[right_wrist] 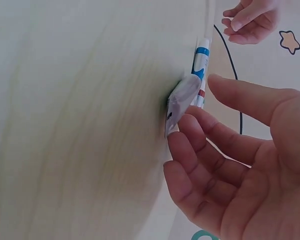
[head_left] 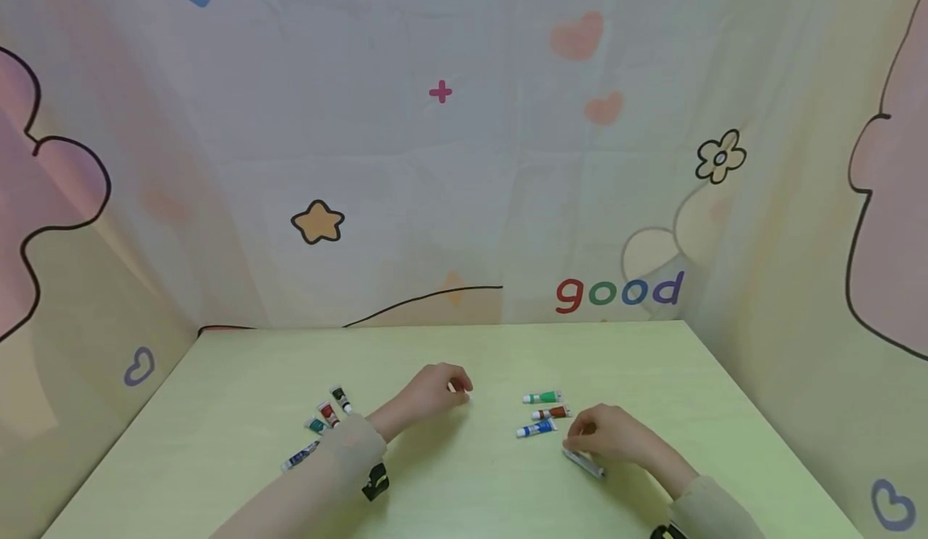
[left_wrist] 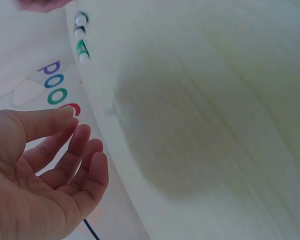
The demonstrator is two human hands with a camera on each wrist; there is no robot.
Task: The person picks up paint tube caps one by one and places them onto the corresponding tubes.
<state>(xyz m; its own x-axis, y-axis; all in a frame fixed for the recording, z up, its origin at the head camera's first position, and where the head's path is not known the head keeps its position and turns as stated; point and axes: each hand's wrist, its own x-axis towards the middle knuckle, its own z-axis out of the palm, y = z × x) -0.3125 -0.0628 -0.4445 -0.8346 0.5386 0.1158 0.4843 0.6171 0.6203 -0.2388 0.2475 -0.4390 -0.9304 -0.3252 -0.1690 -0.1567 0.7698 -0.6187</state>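
Note:
My right hand [head_left: 612,436] is over a silver-white paint tube [head_left: 584,463] on the table, its fingertips right at the tube's upper end. In the right wrist view the fingers are bent beside the tube [right_wrist: 182,100], with the thumb slightly apart from it. Left of that hand lie a green paint tube [head_left: 542,398], a brown-red one [head_left: 551,413] and a blue one [head_left: 536,429]. My left hand [head_left: 429,390] hovers mid-table, fingers loosely curled; nothing shows between thumb and fingers [left_wrist: 92,172]. A small pale thing [left_wrist: 110,110] is on the table near its fingertips.
Beside the left forearm lie a black paint tube [head_left: 341,399], a red one [head_left: 329,414], a teal one [head_left: 316,425] and a purple-blue one [head_left: 300,456], partly hidden by the sleeve. Printed cloth [head_left: 406,160] encloses the pale table [head_left: 449,507] at the back and sides.

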